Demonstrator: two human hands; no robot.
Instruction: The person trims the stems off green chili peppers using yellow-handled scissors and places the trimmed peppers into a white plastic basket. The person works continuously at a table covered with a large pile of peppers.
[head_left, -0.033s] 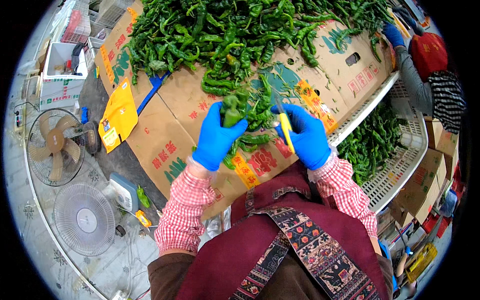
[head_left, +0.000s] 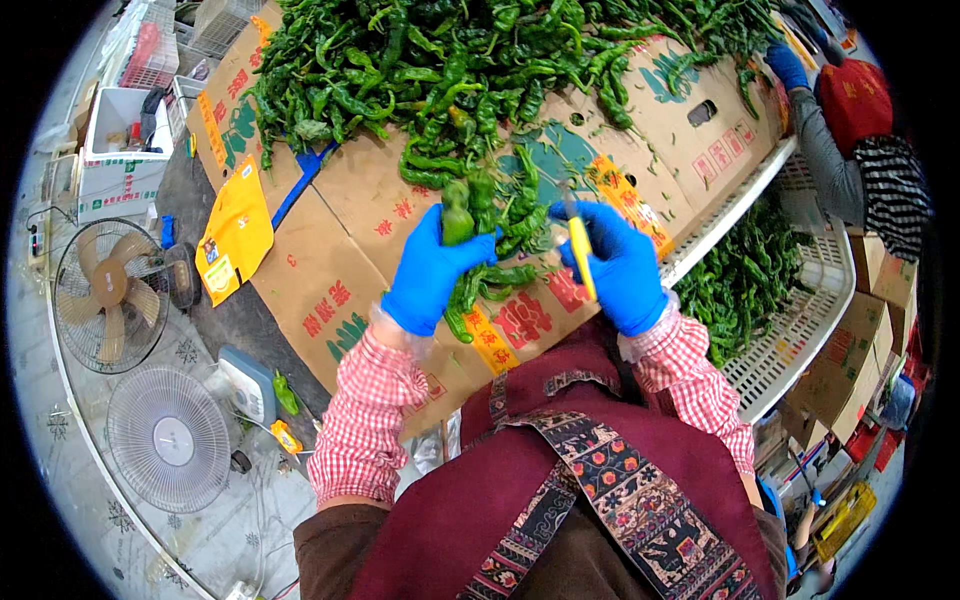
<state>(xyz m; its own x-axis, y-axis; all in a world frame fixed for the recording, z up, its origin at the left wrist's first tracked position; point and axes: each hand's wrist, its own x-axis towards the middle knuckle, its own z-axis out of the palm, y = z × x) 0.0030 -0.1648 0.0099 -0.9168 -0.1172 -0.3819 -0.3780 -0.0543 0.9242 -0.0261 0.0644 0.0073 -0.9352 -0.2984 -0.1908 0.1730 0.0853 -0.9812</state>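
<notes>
In my blue-gloved left hand (head_left: 428, 268) a green pepper (head_left: 457, 212) stands nearly upright, with the fingers closed round it. More green peppers lie right beside and below that hand on the printed cardboard (head_left: 330, 250). My blue-gloved right hand (head_left: 622, 265) is closed on yellow-handled scissors (head_left: 580, 252), whose metal blade points away from me. The scissors are apart from the pepper. Beyond both hands spreads a big heap of green peppers (head_left: 430, 70), reaching down close to my left hand.
A white slotted crate (head_left: 790, 362) with green peppers stands at right, near another person's blue-gloved hand (head_left: 786, 66). At left are two fans, one beige-bladed (head_left: 110, 290) and one white (head_left: 170, 440), a foam box (head_left: 125, 165) and a yellow package (head_left: 237, 232) on the table.
The pepper in my left hand has turned more upright and its top shifted slightly left. My right hand and the scissors have moved a little, with the handle now steeper.
</notes>
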